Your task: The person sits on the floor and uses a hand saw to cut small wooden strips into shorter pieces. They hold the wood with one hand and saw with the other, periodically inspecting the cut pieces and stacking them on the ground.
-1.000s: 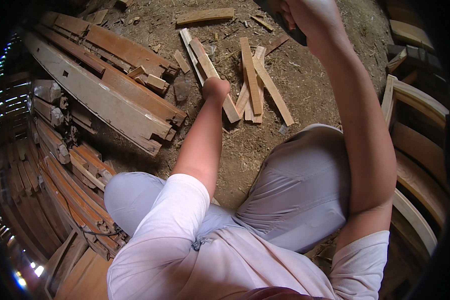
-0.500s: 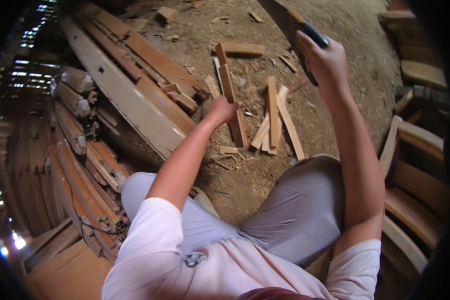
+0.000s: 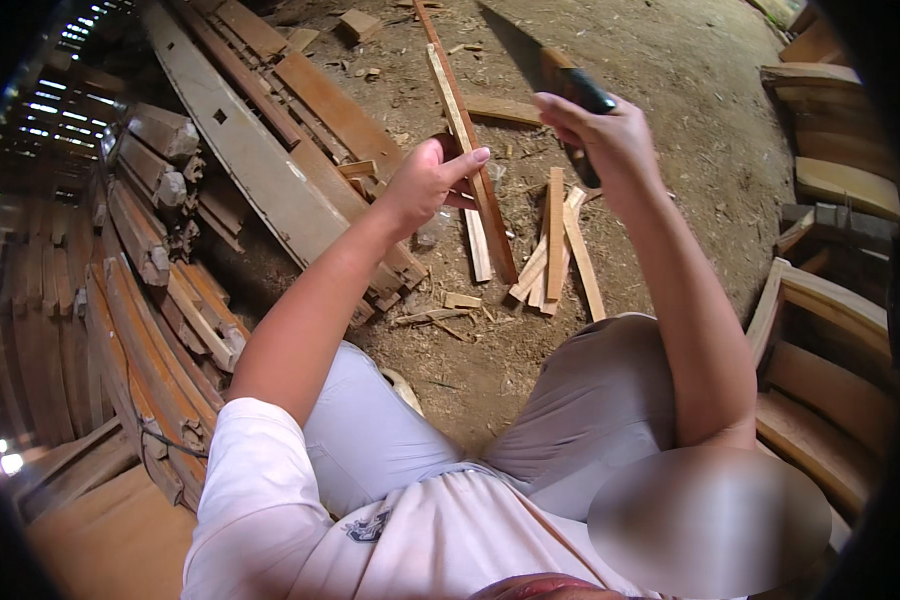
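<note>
- Wood strip (image 3: pixel 465 130): long thin slat, one end in left hand (image 3: pixel 425 185), far end running up and away toward the top of frame, tilted a bit left. Lower end sits among the cut pcs on the ground.
- Head view, left hand: closed around the strip approx mid-length, thumb on top, fingers wrapped underneath. Arm stretched fwd from lower left.
- Right hand (image 3: pixel 605 140): fist shut on a dark-handled blade tool (image 3: pixel 560 75), raised above the strip, blade pointing up-left. Blade partly blurred, can't tell exact type; looks like a machete/chopper.
- Hands near each other, not touching; tool is clear of the strip.
- Short cut slats (image 3: pixel 555 245) lie fanned on the dirt floor (image 3: pixel 670 60), just right of the strip's lower end, below right hand.
- Pale long plank (image 3: pixel 260 180) w/ reddish boards (image 3: pixel 335 105) beside it, stacked diagonally at left of the strip.
- Further left: pile of curved timber pcs (image 3: pixel 160 290).
- Right edge: curved wooden frames (image 3: pixel 820 300) stacked.
- Small wood block (image 3: pixel 358 22) on the floor near top.
- Person seated/squatting, light trousers, white shirt in lower frame.
</note>
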Demonstrator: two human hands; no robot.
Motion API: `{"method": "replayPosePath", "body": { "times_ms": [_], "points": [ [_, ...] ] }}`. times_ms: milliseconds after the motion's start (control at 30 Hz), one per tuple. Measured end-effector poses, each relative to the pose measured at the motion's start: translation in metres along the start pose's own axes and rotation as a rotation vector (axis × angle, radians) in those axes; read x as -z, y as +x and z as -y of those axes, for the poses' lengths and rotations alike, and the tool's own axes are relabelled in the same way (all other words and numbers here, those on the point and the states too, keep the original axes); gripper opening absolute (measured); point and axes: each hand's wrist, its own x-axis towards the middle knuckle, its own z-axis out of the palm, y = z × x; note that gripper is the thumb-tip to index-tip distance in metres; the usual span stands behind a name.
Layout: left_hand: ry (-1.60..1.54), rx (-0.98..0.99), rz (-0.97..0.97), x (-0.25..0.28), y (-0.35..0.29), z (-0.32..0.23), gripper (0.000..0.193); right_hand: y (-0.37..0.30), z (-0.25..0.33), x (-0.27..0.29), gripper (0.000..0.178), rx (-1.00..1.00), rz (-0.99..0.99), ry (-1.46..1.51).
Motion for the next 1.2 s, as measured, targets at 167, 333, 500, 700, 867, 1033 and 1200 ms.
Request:
{"method": "replayPosePath", "body": {
  "times_ms": [167,333,500,700,867,1033,1200],
  "points": [
    [-0.082,-0.094,0.088,-0.019,-0.002,-0.008,0.039,-0.015,0.013,-0.027,0.040,0.008,0.029,-0.046],
    [-0.203,-0.109,0.189,-0.022,-0.006,-0.015,0.031,-0.018,0.020,-0.034,0.040,0.020,0.042,-0.070],
    [-0.243,-0.095,0.210,-0.025,-0.005,-0.020,0.032,-0.021,0.020,-0.033,0.035,0.034,0.066,0.044],
    [-0.279,-0.104,0.198,-0.027,-0.003,-0.028,0.034,-0.020,0.018,-0.039,0.028,0.041,0.048,0.195],
    [-0.278,-0.109,0.192,-0.029,0.000,-0.035,0.034,-0.020,0.020,-0.039,0.027,0.098,0.038,0.361],
    [-0.283,-0.120,0.231,-0.030,0.004,-0.034,0.034,-0.022,0.023,-0.037,0.024,0.111,0.023,0.334],
    [-0.195,-0.132,0.206,-0.034,0.004,-0.035,0.034,-0.019,0.018,-0.033,0.023,0.128,0.007,0.300]
  ]
}}
